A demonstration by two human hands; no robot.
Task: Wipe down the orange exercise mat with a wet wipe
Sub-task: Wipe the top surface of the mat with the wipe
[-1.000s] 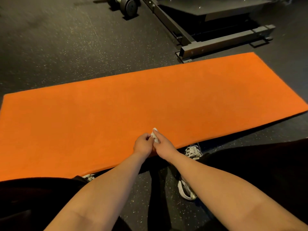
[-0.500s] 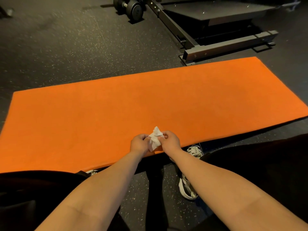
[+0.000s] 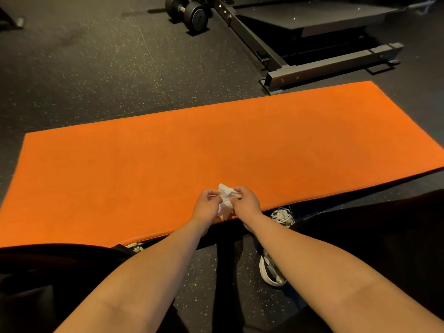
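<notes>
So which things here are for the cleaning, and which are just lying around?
For the job: flat orange exercise mat; crumpled white wet wipe, held between the left hand and right hand.
Just lying about: black round-ended dumbbell; black metal bench frame, both on the dark speckled floor.

The orange mat [image 3: 168, 159] lay flat, its surface open to the left, right and ahead of the left hand [image 3: 207, 204] and right hand [image 3: 247, 200], which pinched a crumpled wipe [image 3: 225, 200] between them above its near edge. A metal frame [image 3: 322, 68] stood just beside the mat's far right corner, hemming that end. A dumbbell [image 3: 191, 12] lay well apart on the floor [image 3: 84, 75]. White shoes [image 3: 281, 216] and dark-clothed legs [image 3: 372, 236] crowded the near side.
</notes>
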